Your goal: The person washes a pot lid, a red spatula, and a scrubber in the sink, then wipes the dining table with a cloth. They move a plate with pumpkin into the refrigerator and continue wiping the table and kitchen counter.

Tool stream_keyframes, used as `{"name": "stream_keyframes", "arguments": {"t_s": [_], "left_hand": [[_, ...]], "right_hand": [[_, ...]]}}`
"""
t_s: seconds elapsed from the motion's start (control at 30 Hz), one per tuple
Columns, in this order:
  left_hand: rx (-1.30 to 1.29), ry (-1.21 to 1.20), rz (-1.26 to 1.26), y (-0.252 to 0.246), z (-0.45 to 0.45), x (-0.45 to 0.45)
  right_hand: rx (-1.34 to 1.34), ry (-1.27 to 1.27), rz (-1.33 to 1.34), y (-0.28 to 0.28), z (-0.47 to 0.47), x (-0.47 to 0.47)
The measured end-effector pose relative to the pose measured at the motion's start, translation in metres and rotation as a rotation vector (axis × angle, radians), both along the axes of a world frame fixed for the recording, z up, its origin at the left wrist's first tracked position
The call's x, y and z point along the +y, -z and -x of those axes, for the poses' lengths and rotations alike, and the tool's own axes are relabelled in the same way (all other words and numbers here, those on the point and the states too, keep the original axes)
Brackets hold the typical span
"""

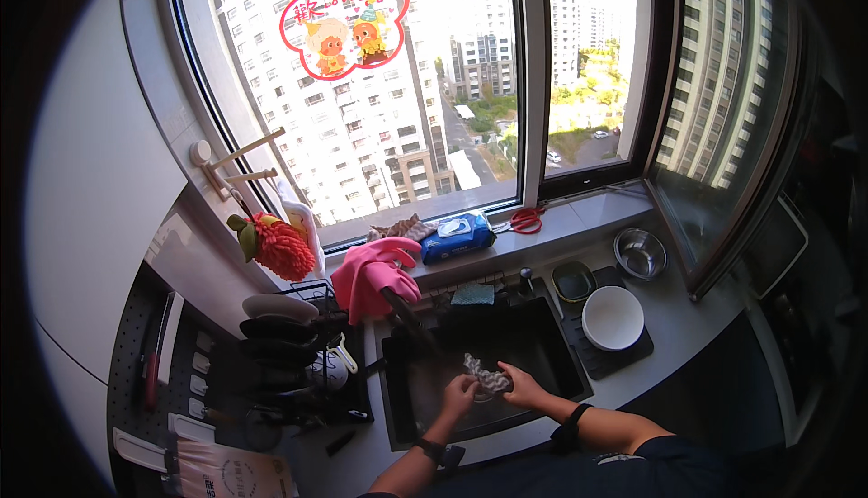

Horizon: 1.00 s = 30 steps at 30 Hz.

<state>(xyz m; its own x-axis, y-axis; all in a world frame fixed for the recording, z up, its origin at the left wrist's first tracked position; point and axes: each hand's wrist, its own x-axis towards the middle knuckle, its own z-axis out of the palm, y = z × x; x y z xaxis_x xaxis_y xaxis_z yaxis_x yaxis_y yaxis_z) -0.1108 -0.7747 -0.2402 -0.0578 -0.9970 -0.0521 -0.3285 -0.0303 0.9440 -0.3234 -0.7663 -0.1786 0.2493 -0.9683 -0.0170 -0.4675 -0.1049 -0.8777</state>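
Over a black kitchen sink [587, 389], my left hand [460, 396] and my right hand [522, 387] hold a wavy-patterned grey and white cloth [494, 380] between them. The left fingers pinch its left side, while the right fingers close on its right end. Just below the cloth, a rounded rim shows faintly; what it belongs to is mostly hidden. A dark faucet [410, 321] reaches over the basin from the upper left, with pink rubber gloves [373, 274] draped on it.
White bowls [612, 318] stand on a dark mat right of the sink, near a green-rimmed dish [574, 281] and a steel bowl [640, 254]. A dish rack [325, 294] with plates is at left. The sill holds a blue wipes pack [458, 236] and red-handled scissors [525, 220].
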Motion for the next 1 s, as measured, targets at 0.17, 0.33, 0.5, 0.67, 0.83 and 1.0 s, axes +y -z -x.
{"name": "stream_keyframes", "arguments": {"t_s": [0.17,0.33,0.5,0.67,0.83,1.0], "left_hand": [[0.251,0.242,-0.080,-0.029,0.024,-0.004],[0.495,0.608,-0.212,-0.098,0.093,0.012],[0.496,0.637,-0.303,-0.151,0.211,0.076],[0.339,0.875,-0.306,-0.165,0.341,0.156],[0.108,1.358,-0.413,-0.168,0.462,0.233],[0.046,1.779,-0.367,-0.154,0.569,0.324]], "right_hand": [[0.012,-0.046,0.115,-0.029,0.025,0.015],[0.010,0.002,0.398,-0.066,0.082,0.058],[0.124,0.165,0.461,-0.074,0.180,0.141],[0.163,0.553,0.345,-0.070,0.291,0.263],[0.179,0.736,0.117,-0.074,0.377,0.429],[0.042,1.001,-0.290,-0.067,0.401,0.569]]}}
